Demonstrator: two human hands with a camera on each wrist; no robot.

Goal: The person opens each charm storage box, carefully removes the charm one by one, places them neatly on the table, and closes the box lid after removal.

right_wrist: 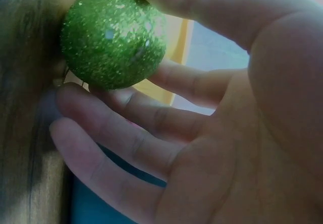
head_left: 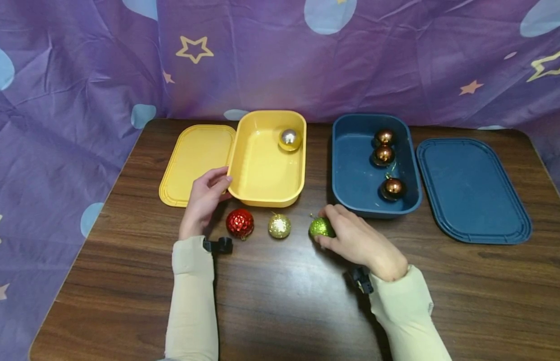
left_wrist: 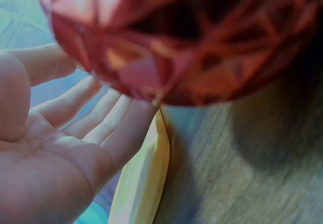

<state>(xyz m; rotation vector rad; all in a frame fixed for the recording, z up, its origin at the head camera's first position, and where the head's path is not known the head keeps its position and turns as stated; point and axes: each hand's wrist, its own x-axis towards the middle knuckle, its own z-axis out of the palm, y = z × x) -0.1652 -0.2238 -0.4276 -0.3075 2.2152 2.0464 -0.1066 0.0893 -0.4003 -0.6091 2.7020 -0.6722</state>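
Thumb and fingers of my right hand (head_left: 358,238) pinch a green glitter bauble (head_left: 322,227) in front of the blue box. The right wrist view shows the bauble (right_wrist: 113,36) between thumb and fingers, the two outer fingers off it. At the near left corner of the yellow box (head_left: 266,188), my left hand (head_left: 207,198) touches the wall with fingers mostly straight. A red faceted bauble (head_left: 239,223) lies on the table beside that hand and hides its fingertips in the left wrist view. Between the red and green baubles sits a gold glitter bauble (head_left: 279,226).
One silver bauble (head_left: 290,139) is in the yellow box. The blue box (head_left: 352,165) holds three brown shiny baubles (head_left: 393,189). A yellow lid (head_left: 189,160) lies left of the yellow box, a blue lid (head_left: 476,193) right of the blue one. Purple cloth (head_left: 261,60) hangs behind the table.
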